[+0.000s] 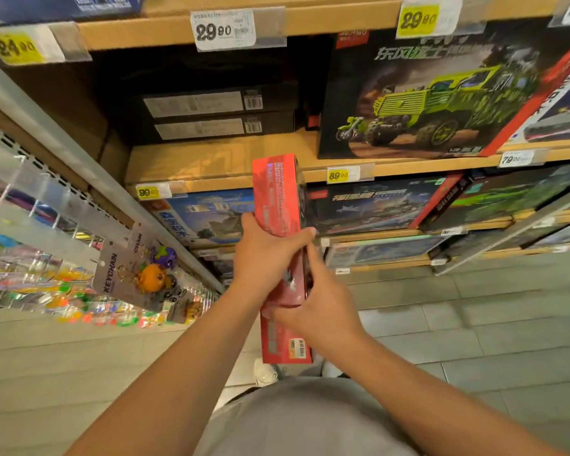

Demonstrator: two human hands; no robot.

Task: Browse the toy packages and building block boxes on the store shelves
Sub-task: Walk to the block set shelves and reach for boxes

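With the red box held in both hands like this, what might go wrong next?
The red box is long and stands on end; the left hand and right hand hold only its middle, so it might tip or slip. Its top is close to the shelf edge and may knock it.

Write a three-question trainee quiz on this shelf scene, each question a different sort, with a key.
1. True or false: both hands hold the red box.
2. Multiple choice: the price tag just right of the red box's top reads: A) 24.90 B) 89.90 C) 59.00
3. Fill in: the big box on the shelf above shows a ____ truck.

Key: 1 true, the left hand grips its middle and the right hand holds it lower down. 2 B. 3 green.
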